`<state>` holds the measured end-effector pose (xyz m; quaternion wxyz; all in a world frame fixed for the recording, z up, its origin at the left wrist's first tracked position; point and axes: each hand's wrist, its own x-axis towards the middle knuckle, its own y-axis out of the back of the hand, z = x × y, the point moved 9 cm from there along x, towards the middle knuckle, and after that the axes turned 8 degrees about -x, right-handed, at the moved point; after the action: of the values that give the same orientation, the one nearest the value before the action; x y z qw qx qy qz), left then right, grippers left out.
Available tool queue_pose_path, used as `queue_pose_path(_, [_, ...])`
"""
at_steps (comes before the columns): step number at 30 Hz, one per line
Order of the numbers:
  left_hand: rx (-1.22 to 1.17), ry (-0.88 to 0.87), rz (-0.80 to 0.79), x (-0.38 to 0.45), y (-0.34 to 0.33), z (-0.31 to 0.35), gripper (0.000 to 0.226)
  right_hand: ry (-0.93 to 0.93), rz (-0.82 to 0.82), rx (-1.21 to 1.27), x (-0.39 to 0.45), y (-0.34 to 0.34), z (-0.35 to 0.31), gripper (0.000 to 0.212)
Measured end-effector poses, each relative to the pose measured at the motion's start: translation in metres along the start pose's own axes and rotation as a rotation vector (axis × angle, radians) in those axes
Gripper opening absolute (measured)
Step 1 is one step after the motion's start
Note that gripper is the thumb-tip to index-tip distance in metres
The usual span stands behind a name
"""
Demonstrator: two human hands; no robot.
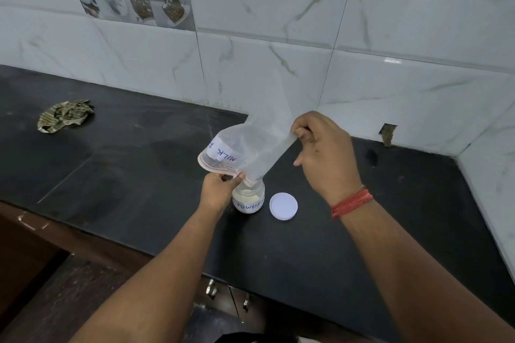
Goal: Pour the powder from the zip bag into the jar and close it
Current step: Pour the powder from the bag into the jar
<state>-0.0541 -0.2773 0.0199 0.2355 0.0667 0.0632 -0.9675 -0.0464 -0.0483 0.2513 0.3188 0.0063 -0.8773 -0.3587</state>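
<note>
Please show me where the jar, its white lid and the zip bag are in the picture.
jar (249,200): head view, on its labelled wall.
white lid (283,206): head view, on its flat middle, lying on the counter beside the jar.
zip bag (250,145): head view, on its clear middle, above the jar.

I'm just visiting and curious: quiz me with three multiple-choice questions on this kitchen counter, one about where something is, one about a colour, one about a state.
1. Where does the lid lie?
A. on the jar
B. on the counter, right of the jar
C. in the left hand

2. What colour is the counter?
A. black
B. white
C. red

3. How is the zip bag held?
A. flat on the counter
B. sealed and upright
C. tipped mouth-down over the jar

Answers: 1 B, the lid rests beside the jar; 2 A, the slab is dark; 3 C, the right hand lifts its bottom while the left hand pinches its mouth at the jar.
</note>
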Motion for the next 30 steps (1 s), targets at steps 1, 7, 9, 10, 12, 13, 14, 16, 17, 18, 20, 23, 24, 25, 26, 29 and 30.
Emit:
queue_pose_path(1, [0.016,0.008,0.005,0.0,0.0,0.0,0.02,-0.026,-0.047,0.003,0.0,-0.002,0.001,0.022])
queue_pose_path(7, [0.077,0.016,0.0,-0.004,-0.001,0.005,0.02,-0.166,-0.056,0.098,0.002,0.006,0.017,0.025])
queue_pose_path(9, [0.077,-0.004,0.002,-0.006,-0.002,0.013,0.016,-0.238,-0.027,0.12,0.002,0.013,0.032,0.022])
queue_pose_path(10, [0.084,-0.021,0.0,-0.007,-0.003,0.018,0.013,-0.282,-0.027,0.126,0.0,0.016,0.042,0.021])
queue_pose_path(12, [0.124,-0.072,-0.02,-0.007,-0.005,0.031,0.013,-0.369,-0.041,0.161,-0.009,0.022,0.066,0.023])
queue_pose_path(13, [0.167,-0.104,-0.032,-0.005,-0.006,0.039,0.013,-0.413,-0.041,0.186,-0.016,0.026,0.079,0.025])
queue_pose_path(14, [0.229,-0.145,-0.043,-0.005,-0.009,0.05,0.011,-0.462,-0.042,0.204,-0.024,0.03,0.094,0.026])
queue_pose_path(16, [0.381,-0.267,-0.057,-0.004,-0.019,0.075,0.002,-0.575,-0.071,0.23,-0.044,0.034,0.124,0.025])
queue_pose_path(17, [0.453,-0.337,-0.07,-0.004,-0.026,0.088,0.006,-0.633,-0.094,0.246,-0.055,0.034,0.138,0.025])
queue_pose_path(18, [0.522,-0.397,-0.091,-0.006,-0.035,0.1,0.011,-0.692,-0.118,0.256,-0.067,0.033,0.152,0.026])
queue_pose_path(20, [0.643,-0.511,-0.148,-0.014,-0.057,0.127,0.014,-0.801,-0.164,0.25,-0.09,0.028,0.175,0.028])
queue_pose_path(23, [0.778,-0.651,-0.247,-0.03,-0.092,0.157,0.003,-0.882,-0.222,0.211,-0.114,0.02,0.191,0.028])
queue_pose_path(24, [0.801,-0.688,-0.279,-0.038,-0.104,0.165,0.004,-0.883,-0.247,0.205,-0.119,0.016,0.191,0.026])
queue_pose_path(25, [0.816,-0.724,-0.314,-0.044,-0.115,0.171,0.008,-0.865,-0.272,0.181,-0.121,0.014,0.189,0.023])
queue_pose_path(26, [0.834,-0.753,-0.348,-0.051,-0.126,0.177,0.01,-0.838,-0.289,0.152,-0.121,0.012,0.187,0.019])
queue_pose_path(29, [0.848,-0.836,-0.458,-0.074,-0.154,0.188,0.018,-0.788,-0.301,0.082,-0.12,0.013,0.183,0.016])
queue_pose_path(30, [0.836,-0.863,-0.501,-0.081,-0.162,0.191,0.022,-0.778,-0.277,0.06,-0.118,0.016,0.183,0.023])
